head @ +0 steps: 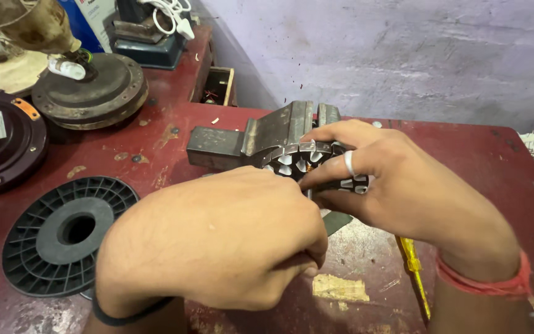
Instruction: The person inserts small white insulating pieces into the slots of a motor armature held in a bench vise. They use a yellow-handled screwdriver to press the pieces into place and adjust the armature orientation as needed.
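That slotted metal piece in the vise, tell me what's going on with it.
A person has both hands on a slotted metal core clamped in a bench vise on a worn red workbench. The right hand, wearing a ring, grips the core from above; the left hand is closed just in front of it. A black plastic spool and a yellow-handled tool lie nearby.

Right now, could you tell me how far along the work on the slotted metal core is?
The slotted core sits at the bench vise. Both hands are on it: the right hand grips its rim, the left hand works at its front. The slots in view look bare. The black spool lies aside.
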